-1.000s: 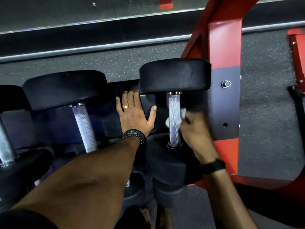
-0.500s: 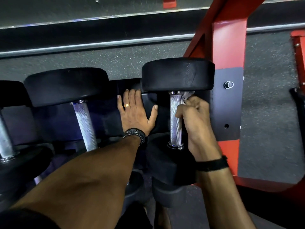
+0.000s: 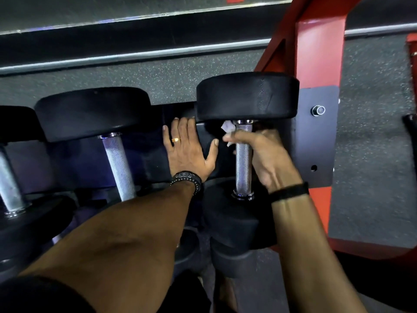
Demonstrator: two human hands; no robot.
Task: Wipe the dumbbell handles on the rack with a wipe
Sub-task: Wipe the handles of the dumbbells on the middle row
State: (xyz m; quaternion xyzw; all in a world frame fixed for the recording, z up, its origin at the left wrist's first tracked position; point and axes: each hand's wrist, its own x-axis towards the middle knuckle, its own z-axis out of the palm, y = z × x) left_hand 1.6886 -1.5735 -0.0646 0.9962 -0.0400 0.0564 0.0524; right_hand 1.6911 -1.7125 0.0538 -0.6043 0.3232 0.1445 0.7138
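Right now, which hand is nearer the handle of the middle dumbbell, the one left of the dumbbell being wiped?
Left. The left hand rests flat on the rack just right of that handle; the right hand grips the wipe around the next handle, farther right.

The dumbbell heads [image 3: 247, 97] are black. The handles [image 3: 243, 161] are shiny silver with a tiny criss-cross pattern. The wipe [image 3: 227, 127] is white. The rack frame [image 3: 320, 53] is red. The floor [image 3: 372, 141] is dark grey with little light specks. A gold ring [image 3: 176, 139] and black wristbands [image 3: 290, 192] show.
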